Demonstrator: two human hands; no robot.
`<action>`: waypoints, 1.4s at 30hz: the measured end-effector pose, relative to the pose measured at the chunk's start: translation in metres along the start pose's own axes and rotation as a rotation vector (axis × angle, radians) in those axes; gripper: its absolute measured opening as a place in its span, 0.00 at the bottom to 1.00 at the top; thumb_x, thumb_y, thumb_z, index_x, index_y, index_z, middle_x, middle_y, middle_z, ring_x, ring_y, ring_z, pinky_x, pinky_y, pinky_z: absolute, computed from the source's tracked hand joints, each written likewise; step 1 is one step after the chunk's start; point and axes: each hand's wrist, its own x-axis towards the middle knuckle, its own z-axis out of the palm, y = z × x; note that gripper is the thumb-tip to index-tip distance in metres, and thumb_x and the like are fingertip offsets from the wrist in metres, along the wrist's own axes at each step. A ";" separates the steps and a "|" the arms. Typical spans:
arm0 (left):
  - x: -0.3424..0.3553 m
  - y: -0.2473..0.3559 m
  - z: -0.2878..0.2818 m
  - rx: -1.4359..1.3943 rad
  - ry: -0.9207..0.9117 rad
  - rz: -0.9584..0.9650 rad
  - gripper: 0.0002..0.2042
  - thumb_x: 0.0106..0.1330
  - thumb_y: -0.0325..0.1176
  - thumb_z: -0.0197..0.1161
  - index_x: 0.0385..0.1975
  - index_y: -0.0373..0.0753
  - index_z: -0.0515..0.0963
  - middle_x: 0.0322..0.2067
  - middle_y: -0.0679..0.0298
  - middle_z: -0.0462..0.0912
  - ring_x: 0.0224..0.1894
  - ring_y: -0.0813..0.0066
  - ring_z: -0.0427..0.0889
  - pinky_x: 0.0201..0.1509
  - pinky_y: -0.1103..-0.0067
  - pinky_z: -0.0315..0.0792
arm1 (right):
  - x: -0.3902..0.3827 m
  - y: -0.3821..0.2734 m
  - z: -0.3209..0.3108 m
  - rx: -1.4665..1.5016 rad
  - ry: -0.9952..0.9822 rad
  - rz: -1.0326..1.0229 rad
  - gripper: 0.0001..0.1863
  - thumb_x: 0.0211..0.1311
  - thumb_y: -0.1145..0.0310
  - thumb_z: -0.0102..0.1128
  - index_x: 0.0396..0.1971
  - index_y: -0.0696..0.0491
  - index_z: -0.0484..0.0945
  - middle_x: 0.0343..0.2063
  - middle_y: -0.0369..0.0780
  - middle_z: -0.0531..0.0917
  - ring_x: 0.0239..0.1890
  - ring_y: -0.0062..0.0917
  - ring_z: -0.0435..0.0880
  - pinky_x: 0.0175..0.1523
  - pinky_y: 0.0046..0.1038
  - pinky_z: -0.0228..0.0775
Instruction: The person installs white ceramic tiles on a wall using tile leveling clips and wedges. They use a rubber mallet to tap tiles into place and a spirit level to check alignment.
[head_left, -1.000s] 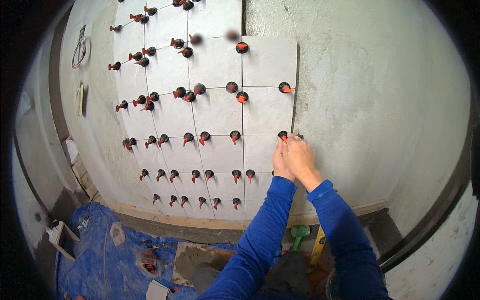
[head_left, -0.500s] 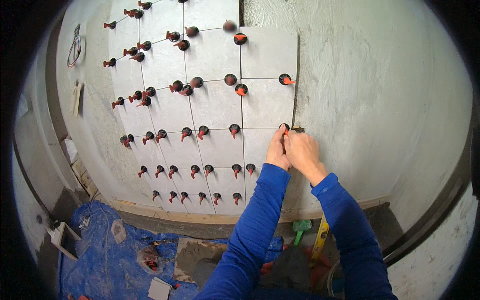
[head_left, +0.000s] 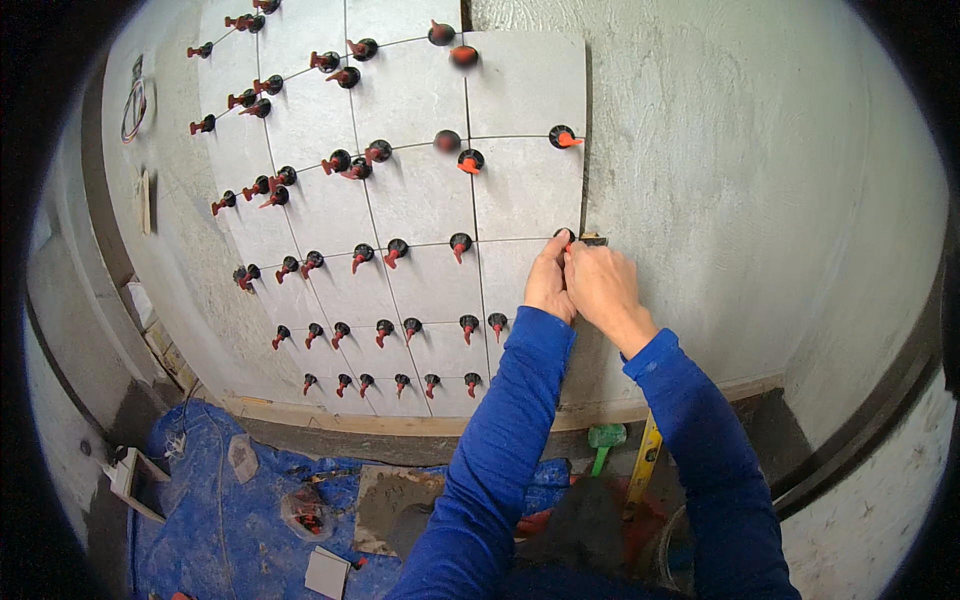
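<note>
1. I see both hands — left hand, right hand — pinching a levelling clip at the right edge of the tiled area.
2. Many grey tiles are set, clipped; bare plaster wall rightward remains, by my reading.
3. Open room right — wooden ledge below.

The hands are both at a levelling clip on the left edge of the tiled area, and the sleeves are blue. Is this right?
Not quite. The head view shows the left hand and right hand at a levelling clip on the right edge of the tiled area, beside the bare plaster wall. The sleeves are indeed blue.
</note>
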 end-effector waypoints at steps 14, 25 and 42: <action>-0.081 0.057 -0.016 0.866 0.514 0.427 0.21 0.74 0.56 0.65 0.38 0.41 0.79 0.33 0.66 0.86 0.33 0.77 0.84 0.38 0.78 0.75 | -0.022 0.057 -0.002 0.649 0.187 0.222 0.13 0.64 0.66 0.68 0.43 0.58 0.86 0.35 0.51 0.89 0.38 0.42 0.90 0.45 0.39 0.80; -0.050 0.020 0.011 0.664 0.114 0.041 0.28 0.80 0.58 0.51 0.57 0.36 0.79 0.54 0.56 0.85 0.56 0.62 0.83 0.62 0.62 0.74 | -0.016 0.018 0.010 0.293 0.137 0.066 0.15 0.63 0.57 0.69 0.36 0.56 0.85 0.34 0.47 0.89 0.36 0.46 0.91 0.41 0.45 0.84; -0.007 0.017 0.006 0.052 -0.044 -0.146 0.18 0.77 0.47 0.56 0.45 0.36 0.80 0.45 0.52 0.88 0.48 0.53 0.86 0.59 0.57 0.79 | -0.002 0.008 0.015 -0.054 0.162 -0.108 0.09 0.61 0.68 0.59 0.32 0.57 0.84 0.27 0.45 0.89 0.29 0.37 0.92 0.32 0.37 0.83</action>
